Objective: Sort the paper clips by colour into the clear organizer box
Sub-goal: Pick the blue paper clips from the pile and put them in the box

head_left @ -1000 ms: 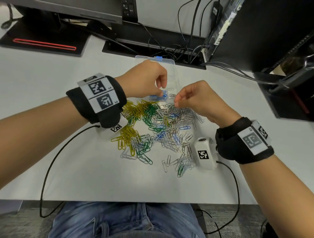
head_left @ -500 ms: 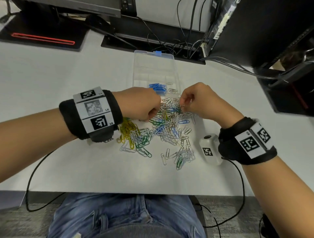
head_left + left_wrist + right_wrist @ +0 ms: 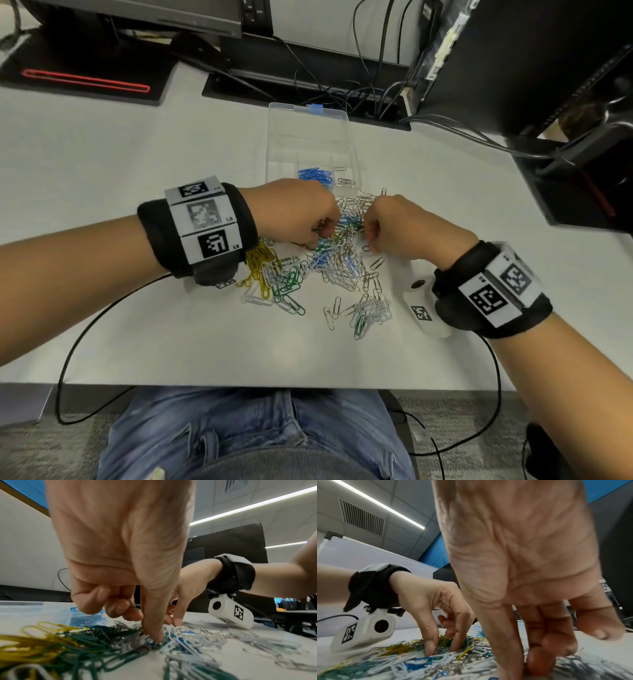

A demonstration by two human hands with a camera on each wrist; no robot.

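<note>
A: What are the fingers doing?

B: The left hand reaches down into the pile of paper clips; its thumb and forefinger tips touch the clips a little apart, the other fingers curled under. Whether it grips a clip, I cannot tell.

A: And the right hand?

B: Thumb and 2 fingertips drawn together, pressing into silver clips at the pile's far edge. A held clip is not visible.

A: The clips themselves?

B: Thin bent wire loops, coated yellow, green, blue and white, plus bare silver, tangled on the smooth white table. Too many to count.

A: The clear organizer box?

B: Transparent plastic with a blue latch, open, just beyond the pile. 1 compartment holds a bunch of blue clips; the compartment to its right holds about 3 silver clips.
</note>
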